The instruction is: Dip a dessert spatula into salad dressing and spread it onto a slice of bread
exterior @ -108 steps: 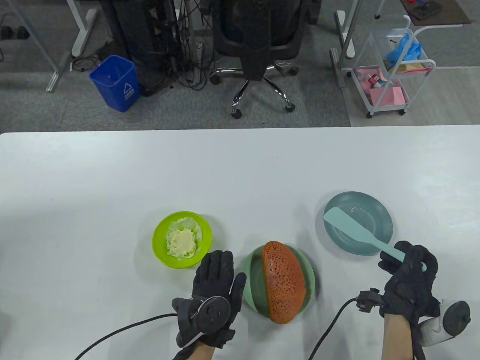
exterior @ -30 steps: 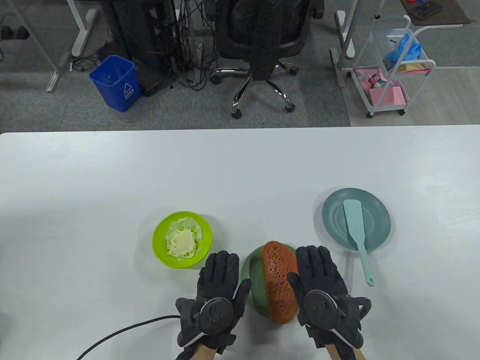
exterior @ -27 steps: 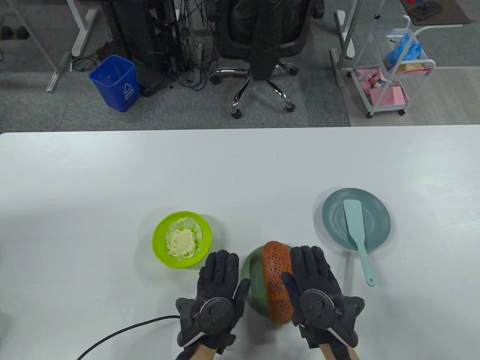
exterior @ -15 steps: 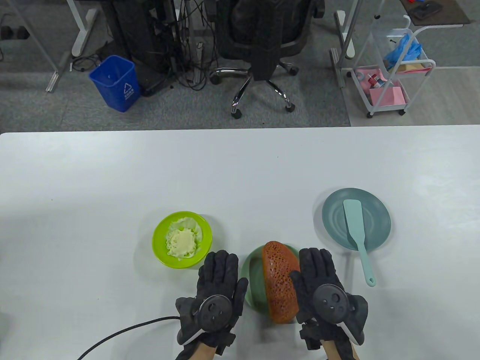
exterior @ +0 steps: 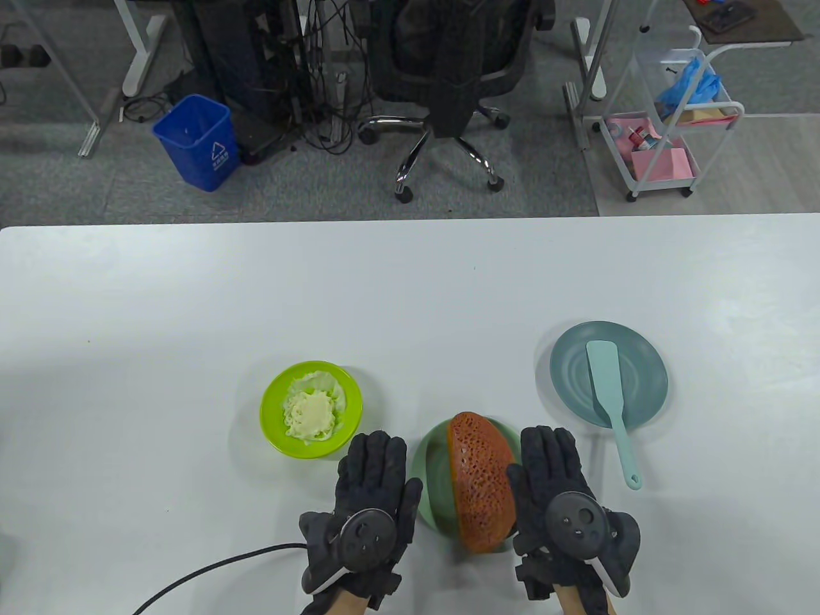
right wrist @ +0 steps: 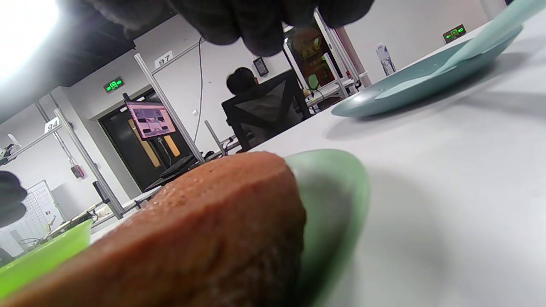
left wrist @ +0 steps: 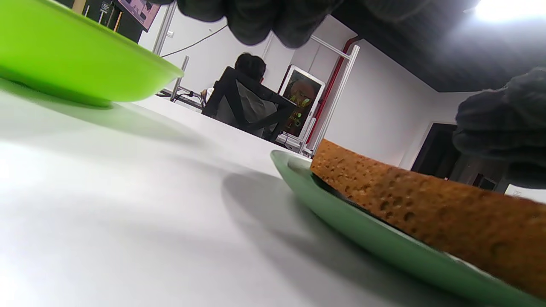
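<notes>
The brown bread slice (exterior: 480, 490) lies on a green plate (exterior: 430, 461) at the table's front middle; it shows close in the left wrist view (left wrist: 426, 204) and the right wrist view (right wrist: 204, 230). The teal dessert spatula (exterior: 610, 400) lies with its blade on a blue-grey plate (exterior: 573, 365), handle over the rim onto the table. The lime bowl (exterior: 275, 397) holds pale salad dressing (exterior: 311, 415). My left hand (exterior: 371, 467) lies flat and empty left of the green plate. My right hand (exterior: 551, 464) lies flat and empty right of it, over the plate's rim.
The white table (exterior: 256, 301) ends at a far edge with an office chair (exterior: 448, 83), a blue bin (exterior: 198, 141) and a white cart (exterior: 672, 115) on the floor beyond. A black cable (exterior: 211, 567) runs from my left wrist to the front edge.
My right hand has let go of the spatula, which now rests on the blue-grey plate. The hand moved left beside the bread, then slid slightly right off it. My left hand stayed.
</notes>
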`<state>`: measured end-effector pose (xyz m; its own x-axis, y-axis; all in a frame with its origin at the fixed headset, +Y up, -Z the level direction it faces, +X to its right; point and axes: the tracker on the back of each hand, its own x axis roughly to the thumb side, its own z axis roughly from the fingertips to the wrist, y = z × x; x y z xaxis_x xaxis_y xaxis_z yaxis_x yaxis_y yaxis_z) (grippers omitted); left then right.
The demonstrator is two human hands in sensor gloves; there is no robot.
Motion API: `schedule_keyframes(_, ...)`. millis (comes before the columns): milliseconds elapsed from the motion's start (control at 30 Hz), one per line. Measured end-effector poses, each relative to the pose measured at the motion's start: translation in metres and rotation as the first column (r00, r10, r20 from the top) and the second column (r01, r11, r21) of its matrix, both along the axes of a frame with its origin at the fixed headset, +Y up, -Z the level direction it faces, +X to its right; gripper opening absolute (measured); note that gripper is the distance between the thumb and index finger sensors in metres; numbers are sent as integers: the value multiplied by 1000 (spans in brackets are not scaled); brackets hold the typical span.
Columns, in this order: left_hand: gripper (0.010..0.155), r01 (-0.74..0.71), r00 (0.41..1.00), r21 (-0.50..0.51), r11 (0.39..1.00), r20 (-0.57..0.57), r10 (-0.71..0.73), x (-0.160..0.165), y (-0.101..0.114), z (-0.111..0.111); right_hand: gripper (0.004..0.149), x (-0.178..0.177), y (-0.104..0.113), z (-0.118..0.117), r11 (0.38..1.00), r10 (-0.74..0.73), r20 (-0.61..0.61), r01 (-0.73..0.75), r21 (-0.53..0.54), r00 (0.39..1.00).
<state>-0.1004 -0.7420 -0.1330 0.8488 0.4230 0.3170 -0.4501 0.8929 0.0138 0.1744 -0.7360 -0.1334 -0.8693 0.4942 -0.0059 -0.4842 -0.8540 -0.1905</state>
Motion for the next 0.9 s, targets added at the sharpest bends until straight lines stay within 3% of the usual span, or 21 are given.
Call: schedule_keyframes(900,67,-17,1000,-5,1000,-19,17,-8,-3,-1,61,0,-2,-3,1000,-29,-25,29,-6,999)
